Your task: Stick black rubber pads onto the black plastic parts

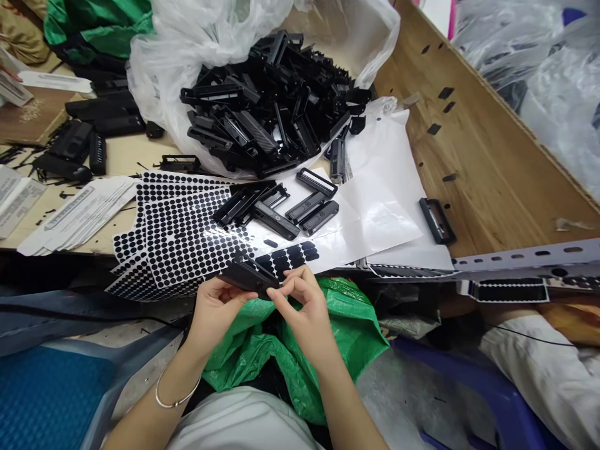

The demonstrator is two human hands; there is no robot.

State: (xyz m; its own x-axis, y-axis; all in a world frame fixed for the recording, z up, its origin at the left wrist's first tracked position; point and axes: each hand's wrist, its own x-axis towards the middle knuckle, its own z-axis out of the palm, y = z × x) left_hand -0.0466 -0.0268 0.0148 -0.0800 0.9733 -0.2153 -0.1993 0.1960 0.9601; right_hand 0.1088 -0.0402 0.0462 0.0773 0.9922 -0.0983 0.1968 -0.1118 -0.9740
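Note:
A black plastic case part (244, 275) is held up at the table's front edge, tilted. My left hand (218, 306) pinches its left end between thumb and fingers. My right hand (300, 300) has thumb and fingertips pressed together on its right end; anything small under those fingertips is hidden. Just beyond lies a sheet of black oval stickers (293, 255), partly peeled. Left of it, sheets of round black stickers (182, 231) are fanned out. Several similar black parts (276, 220) lie loosely on white sheets behind my hands.
A clear plastic bag (164, 81) spills a large heap of black parts (267, 106) at the back. A wooden board (473, 144) rises on the right. Folded white papers (79, 212) lie left. A green bag (347, 325) sits on the lap. Another person's sleeve (529, 356) shows at right.

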